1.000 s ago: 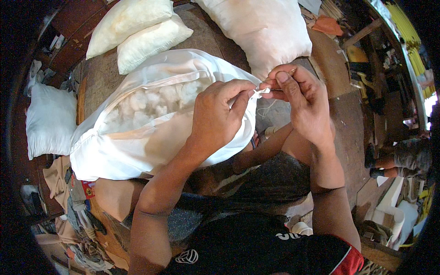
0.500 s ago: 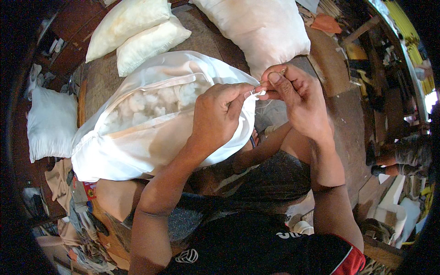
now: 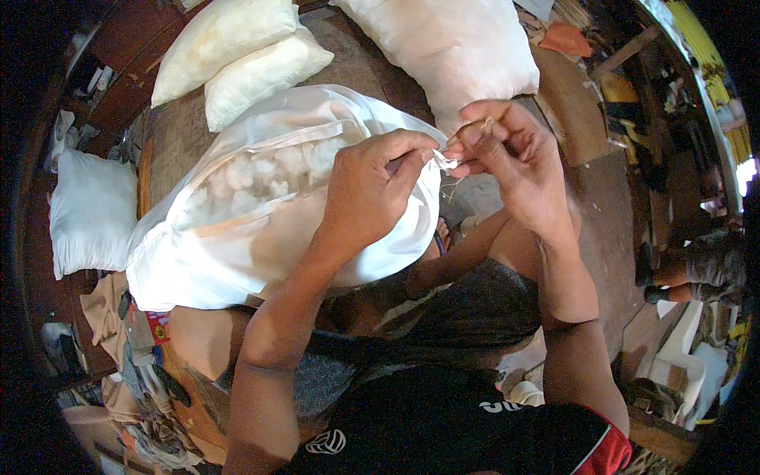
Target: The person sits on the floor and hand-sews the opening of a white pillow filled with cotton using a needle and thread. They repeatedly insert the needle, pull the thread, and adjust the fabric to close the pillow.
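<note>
A white cloth pillow cover (image 3: 210, 273) lies across my lap and the surface in front of me. Its long opening shows fluffy white stuffing (image 3: 257, 176). My left hand (image 3: 378, 186) is closed in a pinch on the gathered right-hand end of the cover. Just to its right, my right hand (image 3: 518, 162) has thumb and fingers pinched together close to the same bit of cloth. What they hold is too small to make out. A thin loose thread (image 3: 451, 188) dangles below the fingers.
Two cream pillows (image 3: 265, 75) lie at the far left, and a large white pillow (image 3: 467, 51) at the far middle. Another white pillow (image 3: 93, 210) stands at the left edge. Cloth scraps (image 3: 142, 380) are heaped at lower left. A person's leg (image 3: 673, 273) shows at right.
My right hand's fingers have shifted slightly and opened a little around the cloth end. The left hand keeps its pinch, and the cover has barely moved.
</note>
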The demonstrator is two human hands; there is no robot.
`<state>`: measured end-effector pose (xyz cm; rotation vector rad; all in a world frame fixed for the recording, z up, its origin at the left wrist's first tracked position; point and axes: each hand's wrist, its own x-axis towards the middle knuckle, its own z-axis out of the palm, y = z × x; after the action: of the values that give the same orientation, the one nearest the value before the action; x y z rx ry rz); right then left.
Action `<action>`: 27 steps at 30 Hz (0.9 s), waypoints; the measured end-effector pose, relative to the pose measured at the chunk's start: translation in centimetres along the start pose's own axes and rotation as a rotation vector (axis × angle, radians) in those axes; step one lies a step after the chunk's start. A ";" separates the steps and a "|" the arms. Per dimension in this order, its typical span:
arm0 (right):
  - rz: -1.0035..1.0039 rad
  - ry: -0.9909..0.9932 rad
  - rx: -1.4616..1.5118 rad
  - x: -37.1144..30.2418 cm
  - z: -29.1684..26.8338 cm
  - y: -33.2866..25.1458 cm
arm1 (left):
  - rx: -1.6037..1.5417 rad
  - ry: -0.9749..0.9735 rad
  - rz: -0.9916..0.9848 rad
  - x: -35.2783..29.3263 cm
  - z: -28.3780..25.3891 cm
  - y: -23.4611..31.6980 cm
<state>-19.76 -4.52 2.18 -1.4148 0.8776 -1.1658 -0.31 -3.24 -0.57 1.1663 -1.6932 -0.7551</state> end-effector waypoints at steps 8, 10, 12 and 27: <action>-0.218 -0.109 -0.472 0.9 -0.7 1.2 | -0.076 0.001 -0.038 -0.3 0.3 -0.2; -0.124 -0.007 -0.409 0.5 -0.5 0.5 | -0.002 0.024 -0.003 -0.3 0.5 -0.5; -0.086 0.066 -0.354 0.2 -0.3 -0.4 | 0.053 0.064 0.026 -0.4 0.8 -0.8; -0.458 -0.244 -0.892 -2.0 -0.6 -3.0 | -0.033 0.334 -0.088 0.0 1.1 -1.2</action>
<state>-21.06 -2.28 4.75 -2.5300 0.9704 -0.9055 -0.92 -3.69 -2.00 1.2727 -1.3555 -0.6006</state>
